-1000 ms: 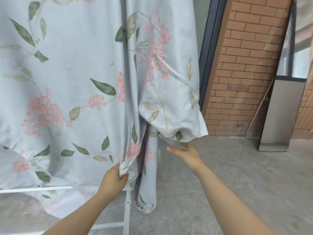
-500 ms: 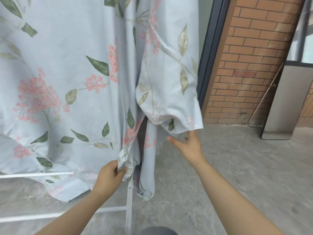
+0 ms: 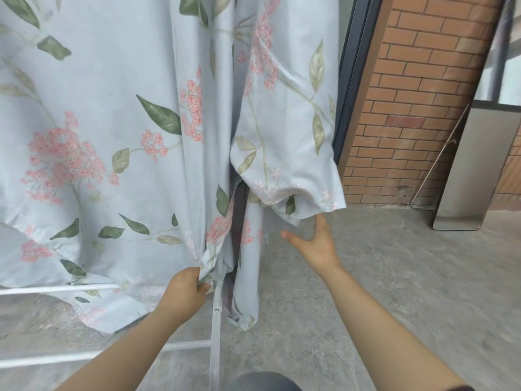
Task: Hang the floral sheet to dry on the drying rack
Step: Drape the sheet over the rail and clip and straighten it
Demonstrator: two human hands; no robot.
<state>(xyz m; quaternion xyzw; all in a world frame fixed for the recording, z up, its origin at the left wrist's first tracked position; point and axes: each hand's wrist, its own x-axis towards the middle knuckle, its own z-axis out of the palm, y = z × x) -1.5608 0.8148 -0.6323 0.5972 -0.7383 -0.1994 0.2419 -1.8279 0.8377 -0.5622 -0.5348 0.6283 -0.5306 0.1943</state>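
Observation:
The floral sheet [image 3: 118, 131], pale blue with pink flowers and green leaves, hangs down over the white drying rack [image 3: 215, 328] and fills the left and centre of the view. Its lower corners reach the floor. My left hand [image 3: 184, 292] is shut on a bunched lower edge of the sheet beside the rack's upright post. My right hand [image 3: 317, 244] is spread open just under the sheet's folded right flap [image 3: 287, 136], fingertips at the hem, gripping nothing.
A brick wall [image 3: 417, 94] and a dark door frame [image 3: 351, 80] stand to the right. A grey metal panel [image 3: 468, 170] and a thin rod lean against the wall. The concrete floor [image 3: 380, 277] stretches out on the right.
My right hand has let go of the flap's hem and opened below it. My left hand keeps its grip on the lower edge, pulled slightly down.

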